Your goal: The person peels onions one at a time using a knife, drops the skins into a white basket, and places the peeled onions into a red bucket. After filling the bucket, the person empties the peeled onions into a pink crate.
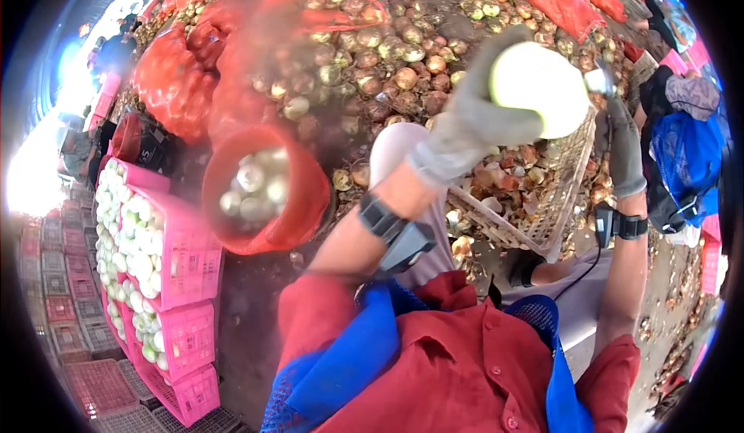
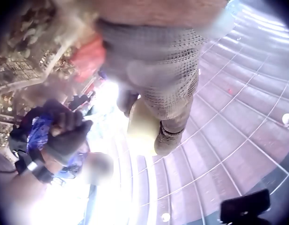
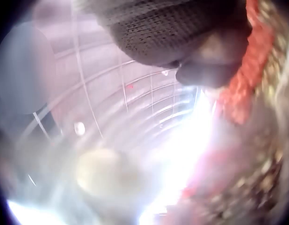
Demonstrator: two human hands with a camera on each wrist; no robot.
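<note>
My left hand (image 1: 484, 111), in a grey knit glove, holds a large pale peeled onion (image 1: 542, 88) up in front of me. In the left wrist view its gloved fingers curl round the pale onion (image 2: 143, 126). Close to the onion's right side is my gloved right hand (image 1: 625, 150), gripping a small tool with a shiny metal end (image 1: 600, 81); its exact kind I cannot tell. The right wrist view has the right glove (image 3: 182, 42) at the top and the blurred onion (image 3: 104, 173) lower down.
A plastic crate (image 1: 570, 193) with onion skins stands before my knees. Unpeeled onions (image 1: 407, 77) cover the ground beyond. To the left are a red bucket (image 1: 310, 201) of peeled onions, stacked pink crates (image 1: 190, 255) and red mesh sacks (image 1: 174, 84). Another person in blue (image 1: 686, 154) is at the right.
</note>
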